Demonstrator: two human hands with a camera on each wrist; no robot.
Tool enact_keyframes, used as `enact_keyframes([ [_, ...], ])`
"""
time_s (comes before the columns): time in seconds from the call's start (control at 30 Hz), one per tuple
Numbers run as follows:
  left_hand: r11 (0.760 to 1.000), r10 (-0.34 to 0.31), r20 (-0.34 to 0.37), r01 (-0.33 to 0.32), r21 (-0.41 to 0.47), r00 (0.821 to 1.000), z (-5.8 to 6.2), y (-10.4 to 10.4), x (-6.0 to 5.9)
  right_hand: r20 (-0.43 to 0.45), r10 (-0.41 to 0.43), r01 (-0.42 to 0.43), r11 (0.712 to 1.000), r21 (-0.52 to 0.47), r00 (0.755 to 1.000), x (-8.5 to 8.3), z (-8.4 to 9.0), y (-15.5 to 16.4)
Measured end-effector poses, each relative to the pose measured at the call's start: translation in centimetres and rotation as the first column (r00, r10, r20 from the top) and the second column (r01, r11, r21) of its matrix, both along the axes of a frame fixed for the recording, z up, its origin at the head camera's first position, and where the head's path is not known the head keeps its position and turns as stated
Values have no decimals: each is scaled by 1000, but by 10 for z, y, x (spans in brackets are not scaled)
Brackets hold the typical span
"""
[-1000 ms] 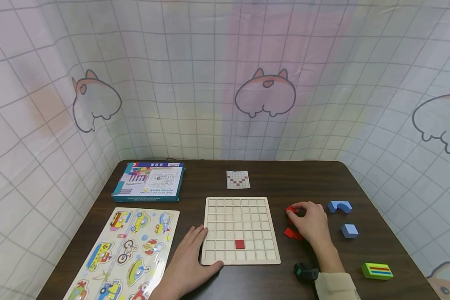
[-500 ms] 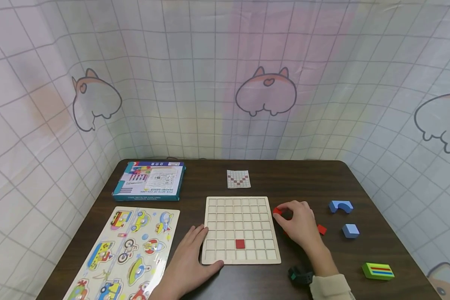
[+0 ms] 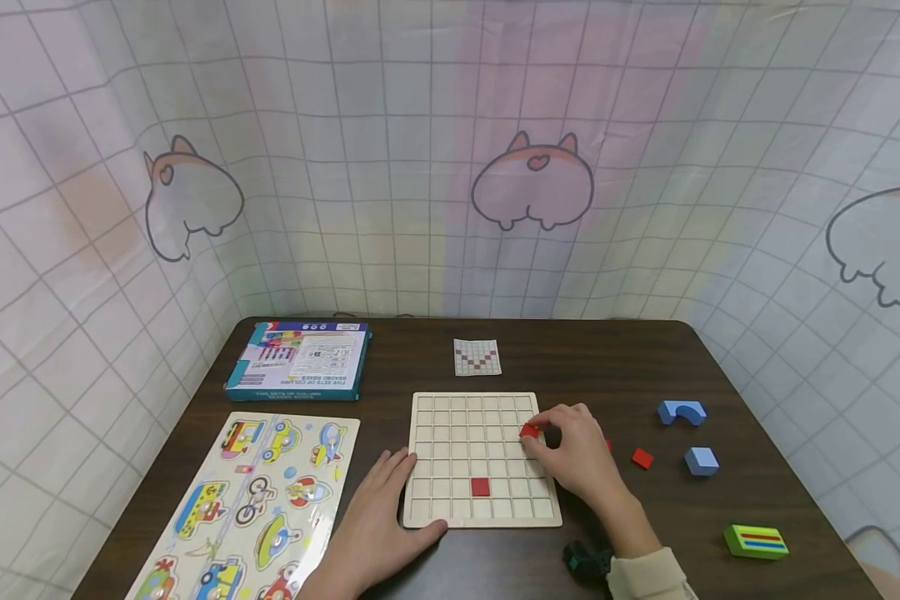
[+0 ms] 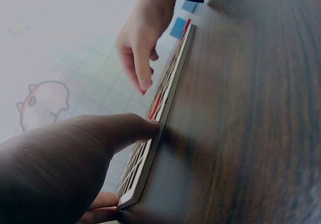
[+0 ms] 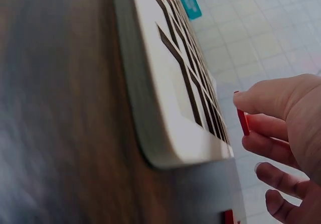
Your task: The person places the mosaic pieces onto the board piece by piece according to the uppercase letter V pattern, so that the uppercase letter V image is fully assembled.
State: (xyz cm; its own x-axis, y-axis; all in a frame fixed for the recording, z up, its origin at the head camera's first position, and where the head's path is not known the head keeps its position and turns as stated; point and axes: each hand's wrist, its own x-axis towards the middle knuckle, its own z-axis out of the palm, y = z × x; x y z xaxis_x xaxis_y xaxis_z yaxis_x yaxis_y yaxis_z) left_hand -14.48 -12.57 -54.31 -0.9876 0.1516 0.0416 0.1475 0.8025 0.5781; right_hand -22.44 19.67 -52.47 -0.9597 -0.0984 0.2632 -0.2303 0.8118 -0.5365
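A wooden grid board (image 3: 450, 417) (image 4: 165, 103) (image 5: 165, 93) lies in the middle of the dark table, with one red tile (image 3: 480, 487) set in a cell near its front edge. My right hand (image 3: 562, 446) (image 4: 138, 48) hovers over the board's right side and pinches a small red tile (image 3: 528, 430) (image 5: 243, 121) between thumb and fingers. My left hand (image 3: 378, 500) (image 4: 65, 158) lies flat on the table, its fingers against the board's left front corner. A loose red tile (image 3: 642, 458) lies right of the board.
A pattern card (image 3: 477, 357) lies behind the board. A boxed set (image 3: 298, 360) sits at back left, a vehicle puzzle (image 3: 255, 500) at front left. A blue arch (image 3: 681, 412), blue cube (image 3: 701, 460) and green striped block (image 3: 755, 541) lie at right.
My right hand has carried a red tile leftward from the loose pile beside the board to above the board's right columns. The left hand has stayed put.
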Motion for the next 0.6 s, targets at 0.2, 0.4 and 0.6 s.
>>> enact_keyframes([
  [0.2, 1000, 3, 5, -3, -1, 1000, 0, 1, 0, 35, 31, -30, 999, -24, 999, 3, 4, -12],
  [0.4, 1000, 2, 14, -2, 8, 1000, 1, 1, 0, 66, 82, -78, 995, -62, 994, 4, 7, -23],
  [0.6, 1000, 6, 16, -6, 0, 1000, 2, 0, 0, 41, 142, -139, 988, -73, 989, 4, 8, -36],
])
